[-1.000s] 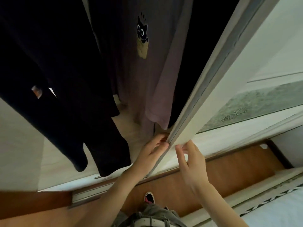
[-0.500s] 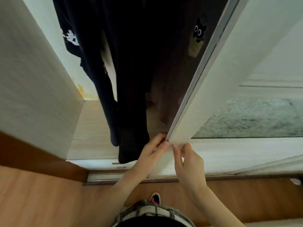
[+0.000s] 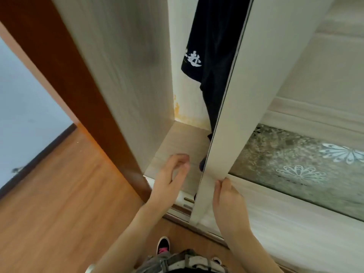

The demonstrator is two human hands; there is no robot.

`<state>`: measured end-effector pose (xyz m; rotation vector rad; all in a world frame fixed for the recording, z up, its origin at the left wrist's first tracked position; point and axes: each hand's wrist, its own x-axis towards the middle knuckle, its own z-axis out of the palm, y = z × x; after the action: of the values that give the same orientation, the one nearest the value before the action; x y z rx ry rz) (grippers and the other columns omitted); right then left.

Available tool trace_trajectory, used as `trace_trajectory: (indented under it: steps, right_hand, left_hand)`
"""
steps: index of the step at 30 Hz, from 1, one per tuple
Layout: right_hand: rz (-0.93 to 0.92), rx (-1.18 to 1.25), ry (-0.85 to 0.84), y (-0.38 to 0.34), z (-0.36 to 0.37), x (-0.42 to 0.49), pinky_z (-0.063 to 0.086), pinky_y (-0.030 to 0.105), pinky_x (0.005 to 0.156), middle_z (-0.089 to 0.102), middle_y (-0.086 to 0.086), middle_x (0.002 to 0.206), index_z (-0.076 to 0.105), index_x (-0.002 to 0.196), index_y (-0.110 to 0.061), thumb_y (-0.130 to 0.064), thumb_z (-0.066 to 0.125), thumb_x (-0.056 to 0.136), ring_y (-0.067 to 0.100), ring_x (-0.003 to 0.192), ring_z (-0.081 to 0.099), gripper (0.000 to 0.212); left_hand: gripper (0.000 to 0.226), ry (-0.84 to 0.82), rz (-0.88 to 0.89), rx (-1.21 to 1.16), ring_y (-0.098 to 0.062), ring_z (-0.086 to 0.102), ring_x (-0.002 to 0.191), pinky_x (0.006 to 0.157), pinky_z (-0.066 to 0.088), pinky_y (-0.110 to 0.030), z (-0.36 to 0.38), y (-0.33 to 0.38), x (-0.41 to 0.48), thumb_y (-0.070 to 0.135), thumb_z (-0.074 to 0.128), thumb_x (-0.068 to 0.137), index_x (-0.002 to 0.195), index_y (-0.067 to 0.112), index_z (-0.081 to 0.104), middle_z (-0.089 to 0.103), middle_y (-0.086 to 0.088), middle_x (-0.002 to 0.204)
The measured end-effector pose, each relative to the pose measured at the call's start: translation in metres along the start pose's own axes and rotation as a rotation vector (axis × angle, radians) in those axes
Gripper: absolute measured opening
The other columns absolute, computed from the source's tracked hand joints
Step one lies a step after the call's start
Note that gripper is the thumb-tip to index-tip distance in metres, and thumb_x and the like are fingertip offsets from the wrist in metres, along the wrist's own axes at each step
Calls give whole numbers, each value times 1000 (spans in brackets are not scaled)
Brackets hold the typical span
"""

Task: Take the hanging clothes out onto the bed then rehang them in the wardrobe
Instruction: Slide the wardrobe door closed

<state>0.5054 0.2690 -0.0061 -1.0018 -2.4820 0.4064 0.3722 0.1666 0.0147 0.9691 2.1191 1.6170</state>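
One dark white-printed garment (image 3: 212, 56) — left grip (image 3: 169, 178) slack, empty; right grip (image 3: 228, 203) on door (image 3: 256, 95), unclear

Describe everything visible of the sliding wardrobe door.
The sliding wardrobe door is pale wood-grain board with a dark strip along its edge and a frosted glass panel bearing white flowers. It stands upright, leaving a narrow gap where a dark garment hangs. The right hand touches its face near the edge; the left hand is off it.

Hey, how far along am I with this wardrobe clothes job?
Done: unclear; dark clothes hang inside the wardrobe, untouched or already rehung. In hand: right hand grips the sliding door edge, left hand hovers free in the gap. Left: depends on which.
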Motion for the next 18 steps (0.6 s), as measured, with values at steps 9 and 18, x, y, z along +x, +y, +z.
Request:
trace_trajectory:
  steps: [9,18]
  right_hand:
    - [-279,-188,21,-82,44,33,30,25,24,53,7,39,58,63,-3,-15,77,77,21,26,50,26]
    - [-449,-202,38,-155,87,63,36,25,25,53,8,38,53,54,-8,-4,68,80,19,27,54,30]
  left_hand:
    - [36,823,-114,75,-7,57,109,97,51,-38,-149,-15,42,48,49,94,126,32,46,53,10,121]
    - [58,631,-232,-137,-19,42,137,114,35,-42,-214,-44,78,54,41,96,149,38,25,40,5,152]
